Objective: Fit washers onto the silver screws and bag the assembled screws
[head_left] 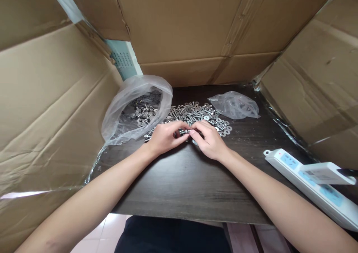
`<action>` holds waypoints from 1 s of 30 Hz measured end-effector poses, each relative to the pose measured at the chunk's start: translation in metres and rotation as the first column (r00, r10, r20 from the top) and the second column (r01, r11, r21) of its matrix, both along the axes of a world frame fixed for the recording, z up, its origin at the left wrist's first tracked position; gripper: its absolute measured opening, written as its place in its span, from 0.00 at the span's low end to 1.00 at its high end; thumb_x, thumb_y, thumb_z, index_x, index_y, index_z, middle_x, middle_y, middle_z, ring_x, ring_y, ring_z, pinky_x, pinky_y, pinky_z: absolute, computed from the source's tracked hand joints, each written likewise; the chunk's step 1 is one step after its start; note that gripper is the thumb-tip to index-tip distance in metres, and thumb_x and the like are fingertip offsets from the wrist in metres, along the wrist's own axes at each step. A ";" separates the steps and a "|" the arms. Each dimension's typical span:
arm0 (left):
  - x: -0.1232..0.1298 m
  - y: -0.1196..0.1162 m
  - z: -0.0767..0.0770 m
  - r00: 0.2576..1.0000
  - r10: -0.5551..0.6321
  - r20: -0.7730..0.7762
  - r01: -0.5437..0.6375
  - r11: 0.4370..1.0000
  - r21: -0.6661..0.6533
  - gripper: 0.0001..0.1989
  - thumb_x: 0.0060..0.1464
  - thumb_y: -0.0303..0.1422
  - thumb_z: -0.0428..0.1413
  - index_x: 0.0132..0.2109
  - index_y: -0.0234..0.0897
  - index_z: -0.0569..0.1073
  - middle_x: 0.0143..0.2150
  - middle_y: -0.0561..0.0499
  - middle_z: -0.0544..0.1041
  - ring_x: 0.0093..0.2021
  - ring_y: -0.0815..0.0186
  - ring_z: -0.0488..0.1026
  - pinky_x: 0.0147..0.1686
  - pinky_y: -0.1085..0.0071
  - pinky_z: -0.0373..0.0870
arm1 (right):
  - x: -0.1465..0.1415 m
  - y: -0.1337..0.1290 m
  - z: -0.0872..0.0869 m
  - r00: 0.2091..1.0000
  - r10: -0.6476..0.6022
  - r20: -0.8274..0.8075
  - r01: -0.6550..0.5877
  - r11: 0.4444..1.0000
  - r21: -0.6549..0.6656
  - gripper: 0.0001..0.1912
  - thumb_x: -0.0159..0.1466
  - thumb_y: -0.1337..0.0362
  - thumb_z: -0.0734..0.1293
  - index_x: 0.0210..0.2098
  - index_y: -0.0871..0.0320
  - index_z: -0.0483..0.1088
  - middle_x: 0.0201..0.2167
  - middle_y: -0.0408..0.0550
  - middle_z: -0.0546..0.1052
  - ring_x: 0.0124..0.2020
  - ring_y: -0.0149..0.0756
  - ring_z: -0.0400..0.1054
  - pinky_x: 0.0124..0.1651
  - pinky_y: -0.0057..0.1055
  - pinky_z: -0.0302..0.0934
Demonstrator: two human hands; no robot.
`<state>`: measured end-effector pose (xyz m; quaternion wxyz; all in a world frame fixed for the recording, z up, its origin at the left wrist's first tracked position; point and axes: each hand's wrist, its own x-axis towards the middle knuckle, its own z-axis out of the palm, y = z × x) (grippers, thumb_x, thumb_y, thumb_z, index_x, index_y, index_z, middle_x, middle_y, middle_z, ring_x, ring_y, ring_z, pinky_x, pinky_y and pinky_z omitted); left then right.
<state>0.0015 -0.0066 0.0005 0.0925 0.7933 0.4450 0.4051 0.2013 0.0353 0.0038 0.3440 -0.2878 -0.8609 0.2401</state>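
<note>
My left hand (168, 136) and my right hand (209, 139) meet at the near edge of a heap of metal bolts and washers (192, 113). Between the fingertips of my left hand is a small metal bolt (186, 131), lying roughly level. The thumb and fingers of my right hand pinch together at its right end; whatever they hold there is too small to make out. Behind my left hand, an open clear plastic bag (112, 122) has bolts with washers (144, 115) inside it.
A crumpled clear bag (237, 105) lies at the back right of the dark table (192, 186). The white power strip (310, 182) has a white plug in it, at the right. Cardboard walls (201, 25) enclose the left, back and right sides.
</note>
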 end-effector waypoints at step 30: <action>-0.001 0.001 -0.003 1.000 -0.006 0.014 0.006 1.000 -0.030 0.07 0.62 0.32 0.59 0.46 0.37 0.77 0.38 0.53 0.83 0.27 0.73 0.77 0.30 0.78 0.71 | 0.000 0.002 0.001 0.971 -0.021 0.237 -0.036 0.971 0.234 0.16 0.75 0.63 0.55 0.34 0.56 0.68 0.32 0.51 0.75 0.36 0.43 0.62 0.42 0.41 0.55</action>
